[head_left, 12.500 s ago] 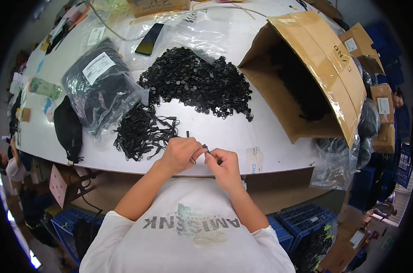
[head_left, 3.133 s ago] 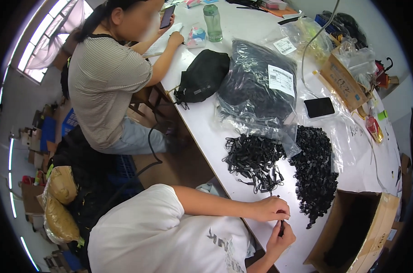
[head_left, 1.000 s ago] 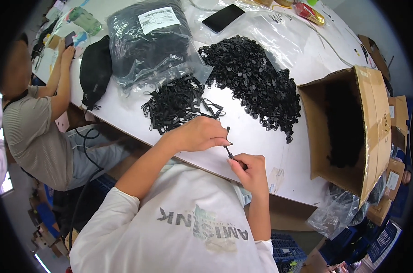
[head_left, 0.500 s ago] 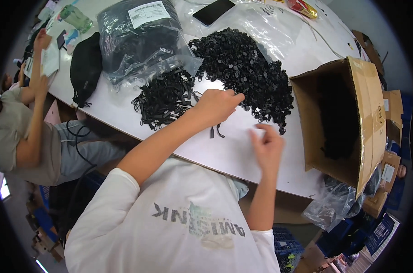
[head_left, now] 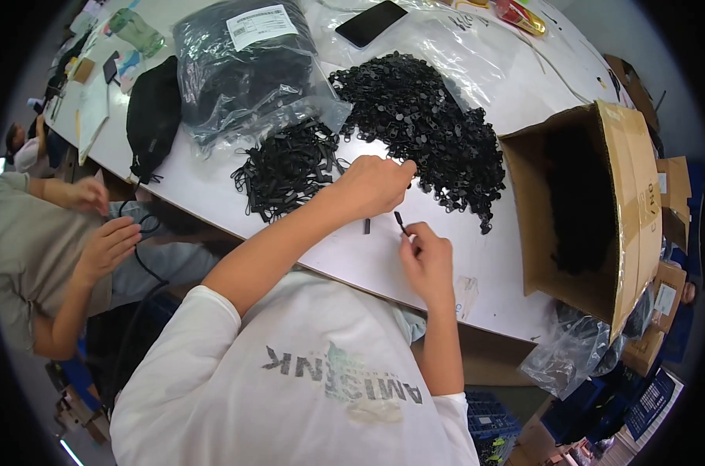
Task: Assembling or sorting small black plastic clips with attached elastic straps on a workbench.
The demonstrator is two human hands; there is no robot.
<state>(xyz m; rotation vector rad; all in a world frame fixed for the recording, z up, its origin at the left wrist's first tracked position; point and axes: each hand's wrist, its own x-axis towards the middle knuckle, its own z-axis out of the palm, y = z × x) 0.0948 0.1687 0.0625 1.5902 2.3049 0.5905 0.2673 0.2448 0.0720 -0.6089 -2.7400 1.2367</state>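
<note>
Fingertips of left hand (head_left: 372, 186) behind knuckles

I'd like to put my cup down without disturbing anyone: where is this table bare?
Bare white table lies along the near edge, between the right hand and the cardboard box. Farther in, the two black piles and plastic bag crowd it.

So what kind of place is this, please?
Probably a small workshop or packing room: a white table holds a heap of small black parts, a clear bag of more, and an open cardboard box.
</note>
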